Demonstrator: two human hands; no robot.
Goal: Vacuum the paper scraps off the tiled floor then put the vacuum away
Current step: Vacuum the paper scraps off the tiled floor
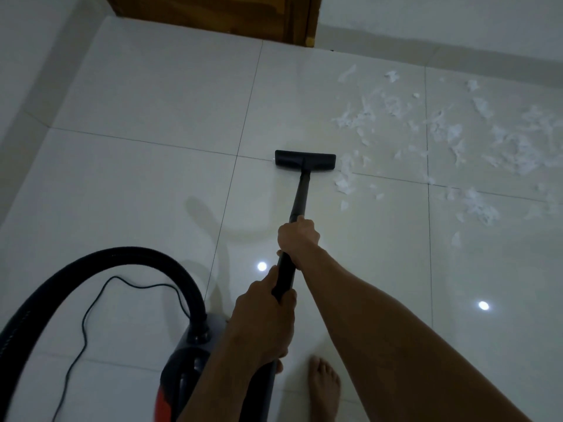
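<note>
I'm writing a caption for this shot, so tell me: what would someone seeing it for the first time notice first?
The white paper scraps strewn over the tiled floor at the right stand out most. Next comes the black vacuum wand running up the middle, gripped by the right hand higher and the left hand lower, its floor head just left of the nearest scraps.

a: what's at the far wall?
b: the foot of a brown wooden door, set in a pale wall.
a: anything nearer?
b: a bare foot, and two bright light reflections.
</note>
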